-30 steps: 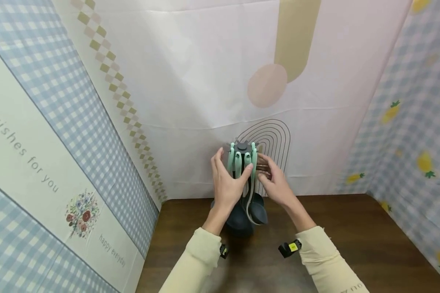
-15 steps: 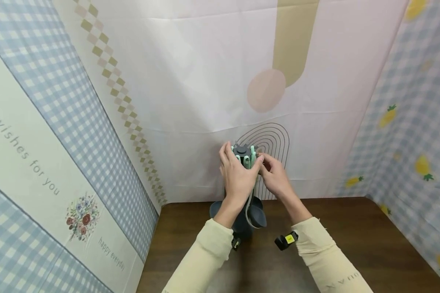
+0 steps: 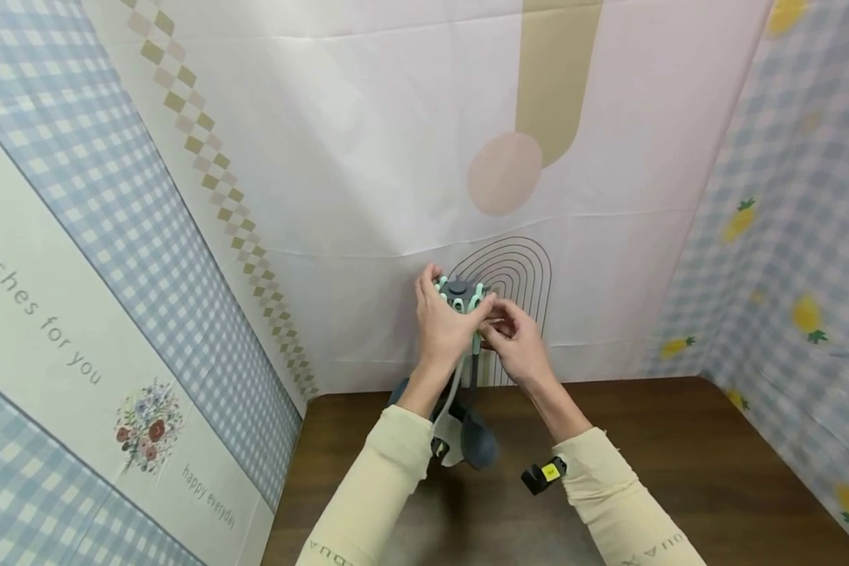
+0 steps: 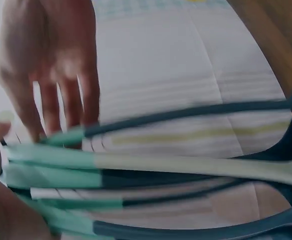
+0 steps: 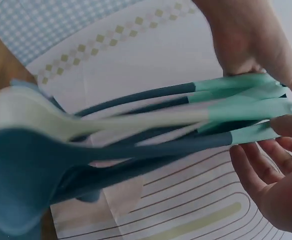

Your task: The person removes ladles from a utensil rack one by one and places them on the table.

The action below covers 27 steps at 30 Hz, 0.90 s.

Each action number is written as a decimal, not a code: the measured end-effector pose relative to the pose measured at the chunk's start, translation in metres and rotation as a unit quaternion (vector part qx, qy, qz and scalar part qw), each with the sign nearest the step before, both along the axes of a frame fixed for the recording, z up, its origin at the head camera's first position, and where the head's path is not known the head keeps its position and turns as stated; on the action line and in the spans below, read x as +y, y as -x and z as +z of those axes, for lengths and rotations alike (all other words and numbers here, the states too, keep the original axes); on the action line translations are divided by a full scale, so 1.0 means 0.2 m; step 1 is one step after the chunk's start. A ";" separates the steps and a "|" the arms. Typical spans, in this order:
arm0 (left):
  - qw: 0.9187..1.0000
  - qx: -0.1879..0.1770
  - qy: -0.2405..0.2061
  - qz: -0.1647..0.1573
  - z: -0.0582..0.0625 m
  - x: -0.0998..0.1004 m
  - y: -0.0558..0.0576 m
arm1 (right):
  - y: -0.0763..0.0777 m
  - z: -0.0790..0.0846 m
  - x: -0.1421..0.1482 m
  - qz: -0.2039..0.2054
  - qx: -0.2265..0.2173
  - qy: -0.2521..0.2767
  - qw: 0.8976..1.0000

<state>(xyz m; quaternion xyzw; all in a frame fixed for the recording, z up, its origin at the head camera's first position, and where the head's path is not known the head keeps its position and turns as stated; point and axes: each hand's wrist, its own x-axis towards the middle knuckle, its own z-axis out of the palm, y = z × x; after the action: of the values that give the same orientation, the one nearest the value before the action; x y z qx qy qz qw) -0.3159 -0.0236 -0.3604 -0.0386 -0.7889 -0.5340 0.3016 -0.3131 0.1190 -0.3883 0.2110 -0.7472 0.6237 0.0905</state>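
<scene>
A utensil rack with a dark grey round top stands against the back wall, kitchen utensils hanging around it by mint-green handles. My left hand wraps round the handles just below the top, thumb towards the right. On the right side, my right hand pinches the upper handle of a dark blue-grey spoon between thumb and fingers. A cream-coloured utensil hangs beside it, and more dark utensils lie behind. The rack's pole and base are mostly hidden by the left forearm and utensils.
The brown wooden table runs forward from the printed white cloth backdrop. Blue checked cloths, the left cloth and the right cloth, close in both sides. A black wrist camera sits by the right cuff.
The hanging utensils have turned around the rack, bringing the dark spoon to the front right. My left hand went right, then back left; my right thumb and fingers have closed in on a handle.
</scene>
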 end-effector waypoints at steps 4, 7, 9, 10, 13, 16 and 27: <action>0.999 0.016 0.031 -0.030 0.00 -0.06 0.03 | -0.02 0.00 -0.03 -0.026 0.034 -0.045 0.998; 0.999 0.020 0.045 -0.012 -0.02 -0.06 0.02 | -0.02 0.00 -0.04 -0.056 0.067 -0.078 0.993; 0.999 0.020 0.041 0.009 -0.03 -0.05 0.00 | -0.02 -0.01 -0.04 -0.075 0.084 -0.090 0.990; 0.999 0.020 0.035 0.020 -0.04 -0.04 -0.01 | -0.02 -0.01 -0.04 -0.083 0.090 -0.094 0.988; 0.999 0.027 0.013 0.038 -0.05 -0.02 -0.03 | -0.02 -0.01 -0.04 -0.104 0.103 -0.100 0.984; 0.998 0.037 0.001 0.047 -0.05 0.00 -0.03 | -0.01 -0.01 -0.03 -0.112 0.115 -0.106 0.981; 0.998 0.032 0.004 0.060 -0.06 0.01 -0.04 | 0.00 -0.01 0.00 -0.113 0.123 -0.119 0.979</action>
<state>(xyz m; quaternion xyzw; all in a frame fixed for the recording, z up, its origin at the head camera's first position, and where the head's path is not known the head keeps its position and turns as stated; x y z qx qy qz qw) -0.3084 -0.0215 -0.3719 -0.0090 -0.7821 -0.5100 0.3579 -0.3133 0.1187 -0.3913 0.2097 -0.8180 0.4857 0.2258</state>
